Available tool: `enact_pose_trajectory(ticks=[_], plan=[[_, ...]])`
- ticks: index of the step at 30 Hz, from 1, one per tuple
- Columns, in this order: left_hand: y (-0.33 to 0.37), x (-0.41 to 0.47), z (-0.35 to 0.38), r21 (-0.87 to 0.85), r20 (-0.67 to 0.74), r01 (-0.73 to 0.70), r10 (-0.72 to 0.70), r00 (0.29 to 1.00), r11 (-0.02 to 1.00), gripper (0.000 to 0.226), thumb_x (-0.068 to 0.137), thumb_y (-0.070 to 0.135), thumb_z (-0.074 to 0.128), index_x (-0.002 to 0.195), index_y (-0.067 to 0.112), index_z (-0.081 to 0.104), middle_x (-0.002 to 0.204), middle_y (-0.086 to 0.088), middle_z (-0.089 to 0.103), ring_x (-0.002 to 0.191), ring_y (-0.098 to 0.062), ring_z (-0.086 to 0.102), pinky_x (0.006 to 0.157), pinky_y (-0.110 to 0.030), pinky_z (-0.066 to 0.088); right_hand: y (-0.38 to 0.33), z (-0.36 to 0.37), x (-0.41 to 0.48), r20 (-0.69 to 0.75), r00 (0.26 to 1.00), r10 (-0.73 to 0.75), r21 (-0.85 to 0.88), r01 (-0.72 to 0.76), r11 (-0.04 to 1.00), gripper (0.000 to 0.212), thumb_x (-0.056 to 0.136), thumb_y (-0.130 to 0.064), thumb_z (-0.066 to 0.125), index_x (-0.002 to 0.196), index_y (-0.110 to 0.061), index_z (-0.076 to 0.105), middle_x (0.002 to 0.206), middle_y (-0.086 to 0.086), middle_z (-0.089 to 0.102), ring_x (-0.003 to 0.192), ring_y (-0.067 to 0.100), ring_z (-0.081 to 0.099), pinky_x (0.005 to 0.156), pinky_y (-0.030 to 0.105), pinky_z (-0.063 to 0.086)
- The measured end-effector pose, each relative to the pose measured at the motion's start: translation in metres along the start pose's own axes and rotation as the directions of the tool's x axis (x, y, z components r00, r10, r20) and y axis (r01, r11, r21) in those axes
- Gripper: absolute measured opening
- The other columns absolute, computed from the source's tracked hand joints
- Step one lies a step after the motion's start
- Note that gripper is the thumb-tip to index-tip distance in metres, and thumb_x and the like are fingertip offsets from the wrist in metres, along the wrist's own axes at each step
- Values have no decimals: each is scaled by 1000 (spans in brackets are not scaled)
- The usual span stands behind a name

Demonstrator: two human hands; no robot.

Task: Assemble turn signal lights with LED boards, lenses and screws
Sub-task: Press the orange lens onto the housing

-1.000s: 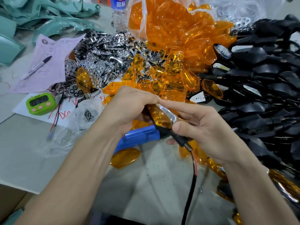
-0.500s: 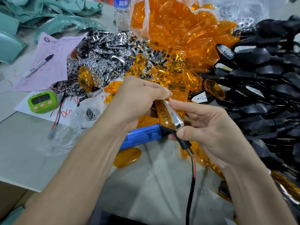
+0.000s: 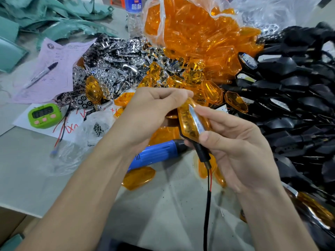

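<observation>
The right hand (image 3: pixel 241 151) clamps the long amber-lensed turn signal light (image 3: pixel 189 124), thumb pressed on its lower end and fingers laid along its far side. The left hand (image 3: pixel 150 113) has its fingers curled, their tips pinching the light's upper tip. The light stands tilted between the two hands, above the middle of the grey table (image 3: pixel 27 178). Its black stem and thin black-and-red wire (image 3: pixel 208 196) hang down toward the near edge.

The amber lens appears seated on the black housing, with a bright chrome strip (image 3: pixel 197 120) showing along one side, so I judge the fitting step nearly done. Whether a screw is in cannot be told (the back is hidden). Fastening probably remains: the blue plastic electric screwdriver (image 3: pixel 155 154) lies on the table just below the hands, touched by neither.

Much stock waits. The clear bag of amber lenses (image 3: pixel 190 29) sits at the far edge, the chrome reflector pile (image 3: pixel 116 57) beside it, and the heap of black housings (image 3: pixel 299 105) along the right edge.
</observation>
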State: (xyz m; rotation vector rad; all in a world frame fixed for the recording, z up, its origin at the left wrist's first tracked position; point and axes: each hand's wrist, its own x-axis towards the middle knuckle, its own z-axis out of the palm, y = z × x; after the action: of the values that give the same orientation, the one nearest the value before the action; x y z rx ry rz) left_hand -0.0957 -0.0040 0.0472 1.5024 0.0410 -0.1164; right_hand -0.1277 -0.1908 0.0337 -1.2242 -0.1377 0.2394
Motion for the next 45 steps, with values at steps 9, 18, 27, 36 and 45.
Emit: enact_pose_trajectory(ticks=[9, 18, 27, 36, 45], plan=[[-1, -9, -7, 131, 16, -47, 45, 999, 990, 19, 102, 15, 63, 101, 13, 82, 94, -12, 80, 87, -34, 78, 71, -45, 66, 16, 5, 2, 39, 999, 2, -79, 1, 997, 36, 76, -2, 73, 102, -25, 61, 121, 8, 74, 97, 37, 66, 89, 66, 52], [-7, -4, -2, 437, -167, -111, 202, 965, 892, 8, 85, 44, 73, 84, 40, 80, 76, 14, 78, 73, -14, 76, 72, -47, 64, 16, 19, 5, -50, 986, -162, -636, 93, 766, 35, 79, -44, 75, 103, -31, 52, 78, 8, 66, 70, 36, 62, 59, 58, 57], [-8, -9, -13, -9, 200, -62, 63, 978, 998, 31, 89, 12, 72, 118, 24, 75, 103, 1, 80, 95, -14, 77, 75, -28, 62, 2, 12, 7, -104, 987, -120, -316, 82, 945, 24, 86, -19, 71, 108, -22, 62, 97, 17, 77, 89, 44, 74, 74, 74, 55], [-20, -23, -3, -136, 92, -168, 181, 979, 976, 57, 78, 3, 73, 134, 4, 65, 110, -9, 79, 94, -13, 73, 70, -27, 61, 4, 12, 7, -82, 996, -42, -132, 31, 991, 26, 84, -14, 71, 109, -13, 63, 102, 21, 76, 96, 55, 69, 84, 75, 54], [-24, -17, 3, -56, -16, -84, 84, 996, 995, 50, 91, -11, 66, 132, 18, 61, 105, 1, 81, 88, -9, 76, 68, -21, 59, 18, 21, 17, -177, 983, -46, -373, -24, 927, 16, 78, -33, 71, 91, -36, 61, 83, 0, 75, 74, 14, 69, 61, 34, 53]])
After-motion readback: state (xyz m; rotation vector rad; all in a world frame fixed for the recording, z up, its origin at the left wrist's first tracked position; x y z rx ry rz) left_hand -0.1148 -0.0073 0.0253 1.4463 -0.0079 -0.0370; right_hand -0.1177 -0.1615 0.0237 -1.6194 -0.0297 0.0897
